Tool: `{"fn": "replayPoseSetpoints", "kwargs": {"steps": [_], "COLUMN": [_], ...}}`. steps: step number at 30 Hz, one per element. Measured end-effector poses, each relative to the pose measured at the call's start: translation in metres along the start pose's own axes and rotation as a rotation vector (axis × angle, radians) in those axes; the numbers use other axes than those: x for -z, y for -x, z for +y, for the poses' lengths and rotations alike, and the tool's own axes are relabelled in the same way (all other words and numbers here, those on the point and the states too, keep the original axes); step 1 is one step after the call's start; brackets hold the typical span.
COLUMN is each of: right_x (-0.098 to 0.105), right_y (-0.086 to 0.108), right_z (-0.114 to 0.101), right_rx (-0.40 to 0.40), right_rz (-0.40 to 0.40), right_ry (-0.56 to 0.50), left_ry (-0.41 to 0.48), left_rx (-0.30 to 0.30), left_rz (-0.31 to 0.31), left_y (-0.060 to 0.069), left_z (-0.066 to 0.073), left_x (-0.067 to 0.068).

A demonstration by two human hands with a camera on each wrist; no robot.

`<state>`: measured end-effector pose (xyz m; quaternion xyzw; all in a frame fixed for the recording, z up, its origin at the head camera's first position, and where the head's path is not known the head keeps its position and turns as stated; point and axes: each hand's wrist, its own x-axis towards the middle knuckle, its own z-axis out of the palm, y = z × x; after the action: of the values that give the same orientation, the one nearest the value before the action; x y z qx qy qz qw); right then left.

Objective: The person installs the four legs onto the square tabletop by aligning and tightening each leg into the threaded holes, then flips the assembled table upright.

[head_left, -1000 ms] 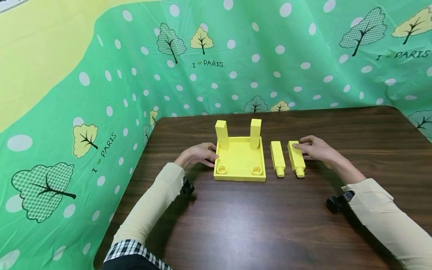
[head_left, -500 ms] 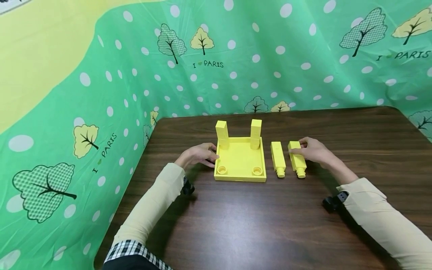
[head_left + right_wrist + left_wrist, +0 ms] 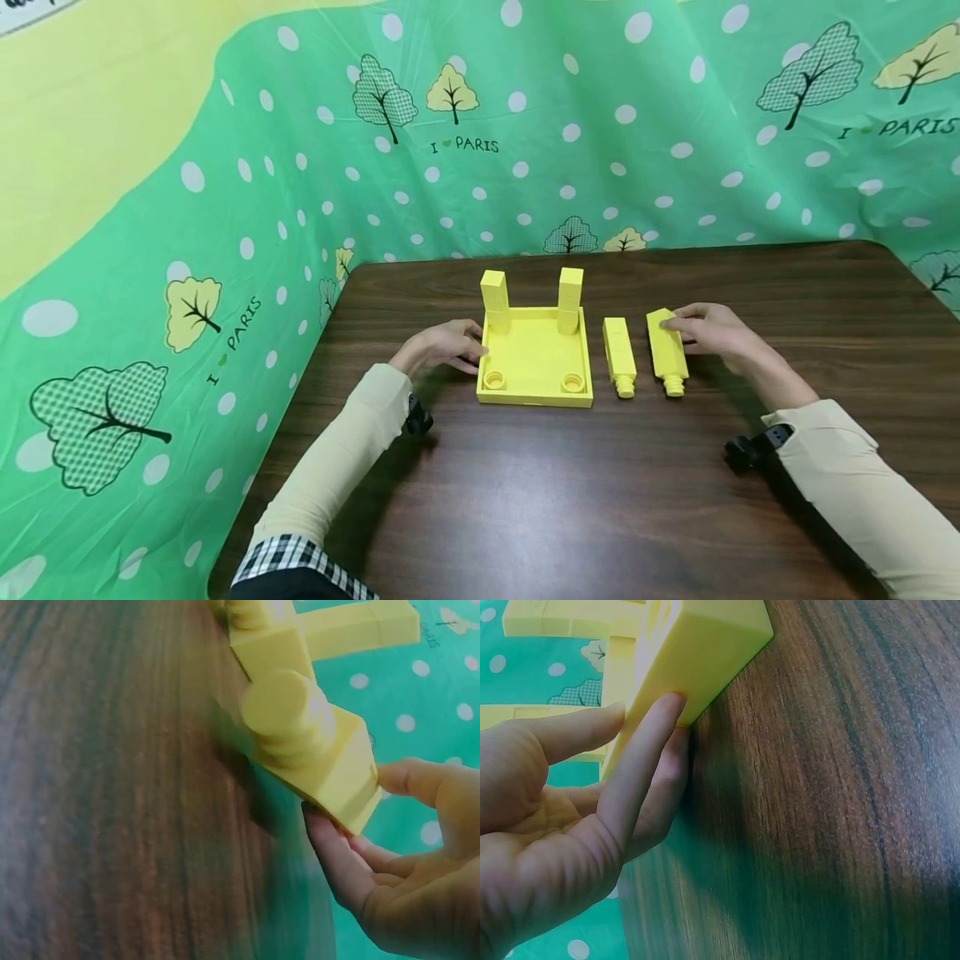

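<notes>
A yellow toy table top [image 3: 535, 356] lies upside down, rimmed like a shallow tray. Two legs [image 3: 495, 302] stand upright at its far corners, while round sockets [image 3: 494, 380] show at the near ones. My left hand [image 3: 444, 343] holds its left wall, thumb at the rim and index finger [image 3: 646, 761] along the outer face. Between my right hand's [image 3: 712, 329] thumb and fingers is a loose table leg [image 3: 667, 352], pinched by its far end. Its threaded end [image 3: 285, 720] points toward me, and the leg is slightly tilted. Another loose leg [image 3: 618, 354] lies between it and the table top.
Everything sits on a dark wood-grain table [image 3: 517, 500]. Behind and to the left hangs a green cloth [image 3: 420, 183] with white dots and tree prints. Black wrist cameras [image 3: 750, 452] are strapped at both cuffs.
My right hand has tightened round the far end of the right-hand leg and tilted it, shifting it slightly right. The left hand and table top have stayed put.
</notes>
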<state>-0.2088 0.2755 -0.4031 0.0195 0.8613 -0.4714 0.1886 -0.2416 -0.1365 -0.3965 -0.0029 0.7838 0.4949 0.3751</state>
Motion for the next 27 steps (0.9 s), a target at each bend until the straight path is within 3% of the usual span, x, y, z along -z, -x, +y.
{"fn": "replayPoseSetpoints", "kwargs": {"steps": [27], "right_x": [0.006], "right_y": [0.02], "right_z": [-0.04], "right_rx": [0.149], "right_rz": [0.101], "right_ry": [-0.133], "left_ry": [-0.013], "left_rx": [-0.005], "left_rz": [0.003], "left_y": [-0.001], "left_z": [-0.001], "left_x": [0.001]}}
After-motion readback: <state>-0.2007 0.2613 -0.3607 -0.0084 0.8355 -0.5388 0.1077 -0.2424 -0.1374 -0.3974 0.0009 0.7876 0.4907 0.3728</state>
